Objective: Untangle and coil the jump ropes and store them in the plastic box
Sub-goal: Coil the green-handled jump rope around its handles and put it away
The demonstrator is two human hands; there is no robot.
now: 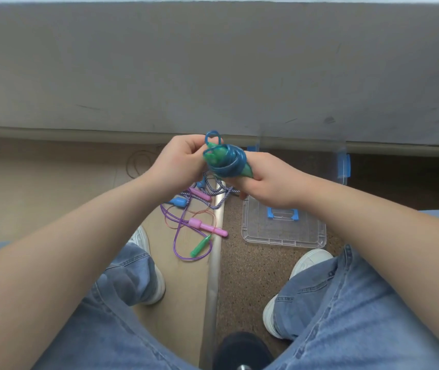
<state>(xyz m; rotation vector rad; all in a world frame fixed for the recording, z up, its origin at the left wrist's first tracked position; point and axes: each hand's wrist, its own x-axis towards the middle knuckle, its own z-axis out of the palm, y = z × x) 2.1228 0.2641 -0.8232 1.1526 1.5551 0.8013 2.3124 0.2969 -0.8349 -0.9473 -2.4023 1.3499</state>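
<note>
Tension is what I would mind here: the blue rope (pixel 235 162) is wound in tight turns round its green handles (pixel 214 157), and one last loop (pixel 211 136) stands free above the bundle, so I judge the step in hand to be tucking that end in. I would keep the turns pinned while the loop is drawn under one of them, pulling steadily so the coil does not spring apart. Only then would I carry it to the box (pixel 342 166).

Both hands meet in mid-air above the floor (pixel 53 182), forearms converging from either side. The left hand (pixel 178 164) has its fingers curled at the bundle's upper end, pinching rope near the loop. The right hand (pixel 274 182) grips the lower end, fingers wrapped round a handle's tip and the turns beside it. The box stands just behind the right hand, partly hidden by it, with its lid (pixel 282 233) lying flat on the floor nearer me. The other ropes (pixel 186 225) lie tangled on the floor below the hands.
</note>
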